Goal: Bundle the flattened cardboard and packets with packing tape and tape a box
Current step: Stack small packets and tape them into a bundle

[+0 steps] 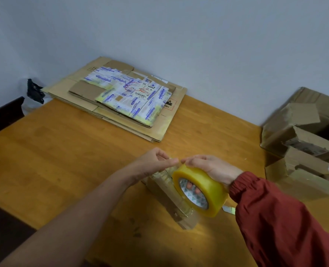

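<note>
A yellowish roll of clear packing tape (200,191) is held up in my right hand (212,166), whose fingers pass through its core. My left hand (156,160) pinches the loose tape end just left of the roll, fingertips nearly meeting my right thumb. Under both hands a small brown box (171,201) wrapped in clear tape lies on the wooden table (63,160). At the far side of the table sits a stack of flattened cardboard (159,128) with printed white packets (132,95) on top.
A large open cardboard box (302,135) with torn flaps and old tape stands at the table's right edge. A dark chair (3,114) and a black-and-white bag (34,91) sit beyond the left corner. A grey wall runs behind the table.
</note>
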